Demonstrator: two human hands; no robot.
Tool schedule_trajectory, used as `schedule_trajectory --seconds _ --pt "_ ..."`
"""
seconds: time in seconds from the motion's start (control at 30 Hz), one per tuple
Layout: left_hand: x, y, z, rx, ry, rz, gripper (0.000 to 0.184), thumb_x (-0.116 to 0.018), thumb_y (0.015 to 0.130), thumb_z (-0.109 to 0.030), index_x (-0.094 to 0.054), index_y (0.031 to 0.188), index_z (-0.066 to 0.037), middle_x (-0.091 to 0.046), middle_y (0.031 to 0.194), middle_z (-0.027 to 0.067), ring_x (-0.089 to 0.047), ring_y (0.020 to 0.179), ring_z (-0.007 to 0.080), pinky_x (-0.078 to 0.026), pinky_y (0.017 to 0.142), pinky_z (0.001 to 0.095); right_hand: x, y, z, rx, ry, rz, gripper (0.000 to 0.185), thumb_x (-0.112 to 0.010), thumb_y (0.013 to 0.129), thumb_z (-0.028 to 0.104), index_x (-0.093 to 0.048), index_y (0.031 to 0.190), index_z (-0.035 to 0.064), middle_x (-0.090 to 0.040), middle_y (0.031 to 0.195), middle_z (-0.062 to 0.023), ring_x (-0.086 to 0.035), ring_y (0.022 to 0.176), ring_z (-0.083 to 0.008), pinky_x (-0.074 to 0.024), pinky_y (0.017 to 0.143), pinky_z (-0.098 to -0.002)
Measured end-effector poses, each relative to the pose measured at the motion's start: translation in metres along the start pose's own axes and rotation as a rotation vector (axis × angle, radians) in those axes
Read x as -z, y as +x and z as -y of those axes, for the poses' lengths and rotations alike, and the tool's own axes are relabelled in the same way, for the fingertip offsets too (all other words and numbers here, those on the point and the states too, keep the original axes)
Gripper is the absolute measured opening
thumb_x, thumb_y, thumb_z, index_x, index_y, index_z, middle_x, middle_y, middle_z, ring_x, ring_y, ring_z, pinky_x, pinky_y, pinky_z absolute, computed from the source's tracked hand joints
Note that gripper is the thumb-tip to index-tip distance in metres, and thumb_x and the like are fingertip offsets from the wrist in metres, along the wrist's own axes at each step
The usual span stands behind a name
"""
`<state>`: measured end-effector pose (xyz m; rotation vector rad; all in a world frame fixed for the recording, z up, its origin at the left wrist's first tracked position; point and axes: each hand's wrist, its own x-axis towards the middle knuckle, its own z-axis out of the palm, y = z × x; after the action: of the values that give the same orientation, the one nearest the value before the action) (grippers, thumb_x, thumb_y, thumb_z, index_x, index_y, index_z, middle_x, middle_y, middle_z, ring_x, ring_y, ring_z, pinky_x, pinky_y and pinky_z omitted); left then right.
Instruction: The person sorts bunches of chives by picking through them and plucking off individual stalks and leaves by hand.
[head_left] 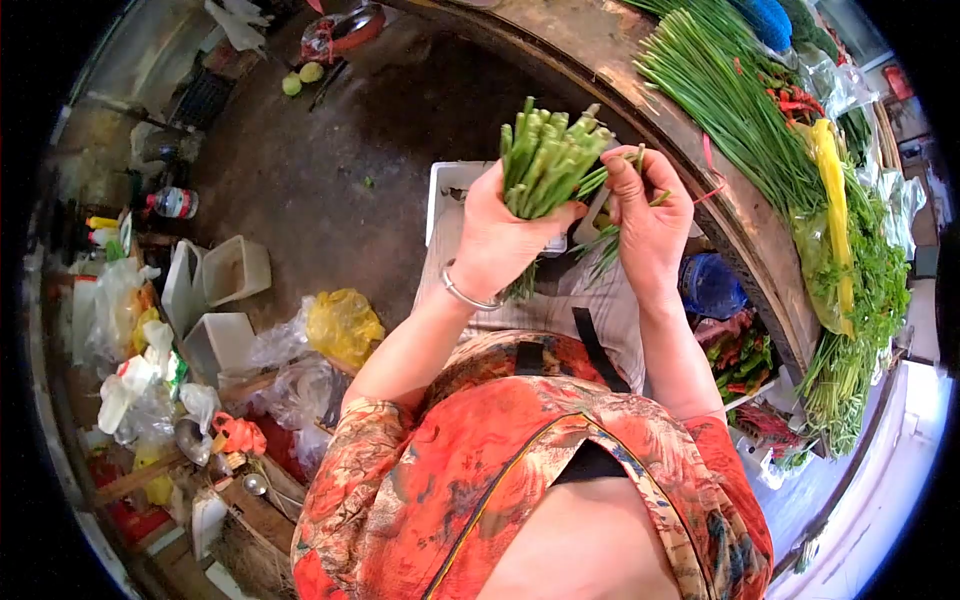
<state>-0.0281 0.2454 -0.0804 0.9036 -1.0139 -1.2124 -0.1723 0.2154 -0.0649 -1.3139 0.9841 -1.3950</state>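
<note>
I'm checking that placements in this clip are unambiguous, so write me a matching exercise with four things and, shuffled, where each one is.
1. Stalk bundle
2. Silver bangle
3. Blue container
4. Two round pale green items

A. Beside the right forearm
B. On the floor
C. Held in the left hand
D. Around the left wrist

Pairs: 1-C, 2-D, 3-A, 4-B

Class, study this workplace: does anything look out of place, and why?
Two round, pale-green items lie loose on the floor, outside any container, and a small green scrap sits alone there too; they may have been dropped.
</note>
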Motion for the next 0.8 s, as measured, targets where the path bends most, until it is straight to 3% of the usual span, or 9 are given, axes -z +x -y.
schedule_trajectory --seconds 0.1,0.23,0.33,0.4,0.53,0.63,0.67,0.77,0.8 --pt "-0.006 0.003 0.005 -0.075 0.250 -0.038 0.038 -0.072 0.073 0.003 -0.060 0.109 -0.002 -0.066 0.099 0.0023 -0.061 0.090 0.0087 -0.049 0.081 0.0242 0.002 -0.004 -0.002 -0.012 -0.018 0.020 0.015 -0.064 0.090 0.019 -0.063 0.094 0.0041 -0.053 0.072 0.0072 -0.041 0.059 -0.0007 -0.0324 0.051 -0.0164" --pt "-0.004 0.003 0.008 -0.065 0.193 -0.045 0.033 -0.071 0.074 0.002 -0.060 0.105 -0.002 -0.067 0.093 0.0023 -0.061 0.081 0.0071 -0.050 0.074 0.0231 0.005 -0.004 -0.003 -0.051 -0.021 0.029 0.015 -0.065 0.090 0.018 -0.062 0.093 0.0034 -0.052 0.071 0.0071 -0.041 0.058 -0.0010 -0.0332 0.051 -0.0169" --pt "-0.004 0.001 0.000 -0.014 0.149 -0.070 0.018 -0.066 0.077 0.004 -0.063 0.094 -0.001 -0.066 0.084 0.0027 -0.060 0.073 0.0082 -0.049 0.066 0.0227 0.008 -0.004 -0.006 -0.054 -0.057 0.056 0.016 -0.066 0.089 0.016 -0.062 0.093 0.0020 -0.052 0.074 0.0050 -0.043 0.062 -0.0026 -0.0355 0.055 -0.0184" --pt "-0.003 0.000 -0.010 0.071 0.037 -0.049 0.010 -0.063 0.079 0.003 -0.064 0.089 0.001 -0.065 0.080 0.0049 -0.058 0.065 0.0109 -0.047 0.058 0.0228 0.008 -0.004 -0.010 0.102 -0.155 0.096 0.013 -0.066 0.088 0.012 -0.061 0.091 0.0006 -0.053 0.078 0.0019 -0.046 0.068 -0.0061 -0.0379 0.061 -0.0211" --pt "0.000 0.007 -0.007 0.096 -0.175 -0.083 0.011 -0.064 0.077 0.001 -0.063 0.088 0.001 -0.064 0.079 0.0074 -0.058 0.063 0.0145 -0.047 0.057 0.0262 0.006 -0.007 -0.007 0.253 -0.169 0.093 0.008 -0.066 0.086 0.005 -0.062 0.089 -0.0004 -0.053 0.078 -0.0002 -0.048 0.073 -0.0108 -0.0390 0.065 -0.0236" --pt "0.011 0.019 0.001 0.068 -0.099 -0.115 0.011 -0.065 0.076 0.001 -0.062 0.087 0.000 -0.065 0.081 0.0078 -0.058 0.062 0.0149 -0.047 0.057 0.0264 0.016 -0.003 -0.006 0.248 -0.131 -0.021 0.008 -0.065 0.086 0.006 -0.062 0.089 -0.0005 -0.052 0.079 0.0005 -0.046 0.070 -0.0087 -0.0377 0.063 -0.0222" --pt "0.015 0.022 0.005 0.063 -0.152 -0.132 0.010 -0.064 0.076 0.003 -0.063 0.086 0.000 -0.066 0.082 0.0077 -0.059 0.062 0.0153 -0.047 0.057 0.0267 0.020 -0.004 0.001 0.133 -0.040 -0.039 0.007 -0.065 0.087 0.006 -0.062 0.088 -0.0005 -0.052 0.080 0.0013 -0.043 0.067 -0.0060 -0.0357 0.060 -0.0206" --pt "0.027 0.033 0.016 0.094 -0.038 -0.156 0.014 -0.063 0.076 0.005 -0.064 0.089 0.001 -0.067 0.083 0.0082 -0.061 0.063 0.0155 -0.048 0.057 0.0272 0.032 -0.003 0.014 0.150 -0.051 -0.031 0.015 -0.059 0.093 0.016 -0.059 0.088 0.0024 -0.050 0.081 0.0027 -0.039 0.065 -0.0043 -0.0327 0.058 -0.0188" --pt "0.035 0.038 0.021 0.051 0.038 -0.120 0.024 -0.061 0.077 0.007 -0.064 0.100 0.001 -0.068 0.094 0.0087 -0.065 0.067 0.0170 -0.048 0.056 0.0273 0.034 -0.005 0.017 0.139 -0.056 -0.044 0.019 -0.055 0.096 0.021 -0.058 0.089 0.0040 -0.049 0.083 0.0030 -0.040 0.069 -0.0047 -0.0331 0.061 -0.0191"
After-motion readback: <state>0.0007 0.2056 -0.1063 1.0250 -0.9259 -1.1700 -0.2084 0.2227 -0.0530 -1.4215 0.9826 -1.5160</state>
